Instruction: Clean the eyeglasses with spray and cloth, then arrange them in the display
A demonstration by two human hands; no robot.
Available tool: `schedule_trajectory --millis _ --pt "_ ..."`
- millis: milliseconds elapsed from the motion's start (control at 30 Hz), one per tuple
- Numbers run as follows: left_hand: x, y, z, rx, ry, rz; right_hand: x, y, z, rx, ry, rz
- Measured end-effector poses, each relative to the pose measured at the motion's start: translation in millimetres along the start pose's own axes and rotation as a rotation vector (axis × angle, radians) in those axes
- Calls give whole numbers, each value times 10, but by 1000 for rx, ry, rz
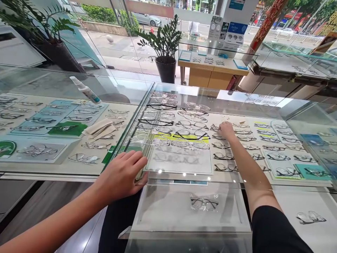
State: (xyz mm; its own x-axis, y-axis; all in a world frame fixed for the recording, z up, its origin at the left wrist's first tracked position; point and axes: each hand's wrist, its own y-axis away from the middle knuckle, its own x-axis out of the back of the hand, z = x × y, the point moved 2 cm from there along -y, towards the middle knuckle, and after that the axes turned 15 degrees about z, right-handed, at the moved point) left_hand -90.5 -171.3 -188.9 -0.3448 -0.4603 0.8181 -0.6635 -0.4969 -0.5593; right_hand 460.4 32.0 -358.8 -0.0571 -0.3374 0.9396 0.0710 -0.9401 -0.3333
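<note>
My left hand (126, 173) grips the front edge of the glass display case (181, 177), its fingers bent over the top and the thumb below. Inside the case, under the glass top, my right hand (225, 129) has its fingers closed at a pair of eyeglasses (215, 127). Part of that pair is hidden behind the hand. Rows of eyeglasses lie around it, among them a dark-rimmed pair (223, 155) nearer me. To the left, several frames overlap reflections in the glass, including a black pair (191, 134) over a yellow strip.
Below the case, a pulled-out white drawer (163, 214) holds bagged eyeglasses (204, 202). Another pair (311, 217) lies at lower right. On the left case stand a white spray bottle (85, 90) and a beige cloth (98, 129). A potted plant (165, 68) is beyond.
</note>
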Motion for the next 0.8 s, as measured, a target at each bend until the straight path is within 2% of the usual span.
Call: schedule_trajectory --millis 467,800 --pt "5 -1 2 41 39 3 -85 -101 99 10 7 -33" --pt "17 5 -4 37 40 6 -141 -156 73 8 5 9"
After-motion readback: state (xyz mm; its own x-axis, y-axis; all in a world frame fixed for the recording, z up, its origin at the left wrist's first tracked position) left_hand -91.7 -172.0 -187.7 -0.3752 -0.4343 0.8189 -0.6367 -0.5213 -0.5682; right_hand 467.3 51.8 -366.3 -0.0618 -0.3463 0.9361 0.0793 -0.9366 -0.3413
